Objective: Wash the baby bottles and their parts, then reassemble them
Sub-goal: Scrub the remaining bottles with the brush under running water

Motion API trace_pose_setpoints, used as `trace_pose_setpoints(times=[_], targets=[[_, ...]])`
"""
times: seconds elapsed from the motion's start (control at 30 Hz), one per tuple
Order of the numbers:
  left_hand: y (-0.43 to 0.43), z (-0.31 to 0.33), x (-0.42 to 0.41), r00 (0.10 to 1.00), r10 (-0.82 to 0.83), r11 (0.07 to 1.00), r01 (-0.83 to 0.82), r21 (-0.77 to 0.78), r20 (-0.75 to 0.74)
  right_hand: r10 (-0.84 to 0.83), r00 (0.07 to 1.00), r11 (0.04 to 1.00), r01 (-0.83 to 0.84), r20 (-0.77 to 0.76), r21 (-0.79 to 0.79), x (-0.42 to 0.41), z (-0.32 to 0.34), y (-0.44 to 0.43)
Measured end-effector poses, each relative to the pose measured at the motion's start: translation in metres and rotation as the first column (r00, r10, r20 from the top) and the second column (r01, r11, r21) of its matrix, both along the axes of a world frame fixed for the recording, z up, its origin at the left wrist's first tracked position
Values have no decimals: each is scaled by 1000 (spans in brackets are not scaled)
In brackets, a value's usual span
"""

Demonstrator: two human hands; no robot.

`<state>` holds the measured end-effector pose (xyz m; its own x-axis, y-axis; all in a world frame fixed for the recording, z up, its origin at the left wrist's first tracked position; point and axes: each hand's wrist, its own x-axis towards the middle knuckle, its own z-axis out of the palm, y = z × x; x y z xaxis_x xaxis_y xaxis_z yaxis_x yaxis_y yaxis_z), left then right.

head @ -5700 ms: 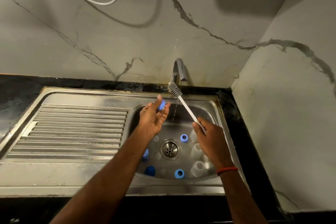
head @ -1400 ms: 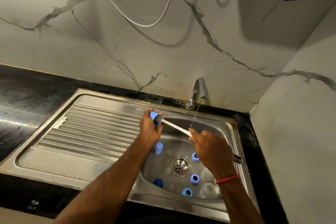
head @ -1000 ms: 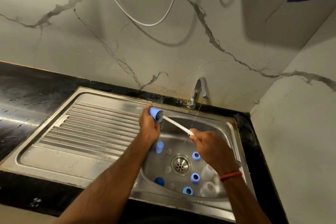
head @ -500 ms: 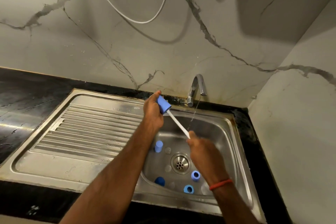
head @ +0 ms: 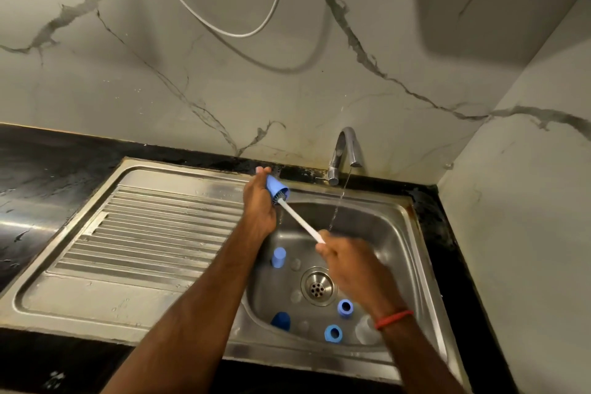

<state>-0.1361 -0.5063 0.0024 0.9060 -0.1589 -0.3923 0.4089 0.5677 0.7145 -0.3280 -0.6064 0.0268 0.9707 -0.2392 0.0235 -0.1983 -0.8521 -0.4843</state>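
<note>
Where the worktop (head: 38, 176) lies, far left: black stone with a wet sheen, beside the steel sink.
Draining board (head: 153, 233): ribbed steel next to the basin. I judge it the likely spot for washed parts to drip.
Left grip (head: 259, 205): clenched round a blue cap and raised over the basin's back left corner. The cap's mouth is turned toward the other hand so the brush can enter.
Blue cap (head: 275, 186): the part being washed, held in the air to the left of the water.
Loose caps: a pale blue one (head: 279, 256) stands on the basin floor beneath the left wrist. A darker one (head: 280, 320) sits by the front wall. Both probably wait their turn.
Brush (head: 299, 219): the dark bristles sit inside the held cap, and the white handle slopes down to the right.
Drain (head: 317, 286): open strainer in the middle of the basin floor, with the parts spread around it.
Rings (head: 345, 308): two blue screw rings lie mouth-up, right of the drain.
Tap (head: 345, 150): a thin stream falls toward the right knuckles. I cannot tell whether it touches them.
Right grip (head: 348, 262): grasping the lower end of the handle, low over the basin, placed to twist and push the bristles.
Bottle (head: 364, 329): clear, at the basin's front right, partly hidden by the right wrist.
Step in hand: scrubbing inside one cap. Reassembly looks far off.
</note>
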Motion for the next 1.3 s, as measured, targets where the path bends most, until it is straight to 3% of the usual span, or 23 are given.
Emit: trace_pose_setpoints(times=[0.13, 0.27, 0.47, 0.57, 0.7, 0.83, 0.93, 1.0, 1.07, 1.17, 1.3], targets=[[5, -10, 5, 1000, 18, 999, -19, -32, -11, -13, 996, 998, 18, 90, -58, 0, 2, -43], [14, -21, 4, 989, 78, 990, -91, -106, -122, -348, 919, 936, 330, 184, 123, -8, -16, -61], [13, -27, -5, 987, -19, 954, -29, -298, -157, -505, 857, 859, 487, 103, 160, -13, -24, -72], [8, -29, -10, 974, -104, 947, 36, -319, -200, -486, 866, 869, 463, 120, 175, -9, -25, -73], [2, -29, -13, 971, -93, 957, 26, -288, -220, -393, 909, 899, 349, 135, 265, -8, -27, -63], [-6, -27, -21, 971, -145, 984, 122, -128, -190, -130, 990, 954, 108, 63, 280, -4, -25, -42], [-17, -28, -33, 971, -166, 986, 164, -30, -175, -124, 989, 973, 106, 79, 205, 11, -31, -31], [-22, -26, -34, 971, -166, 985, 156, -68, -173, -148, 986, 978, 134, 79, 157, 17, -33, -27], [-17, -22, -30, 968, -156, 983, 133, -128, -196, -69, 995, 992, 61, 76, 113, 11, -35, -23], [-4, -22, -15, 960, -119, 979, 70, -194, -254, 6, 999, 984, -16, 53, 177, -6, -34, -23], [-6, -22, -21, 970, -111, 985, 79, -151, -216, -50, 997, 996, 45, 60, 80, 4, -30, -28]])
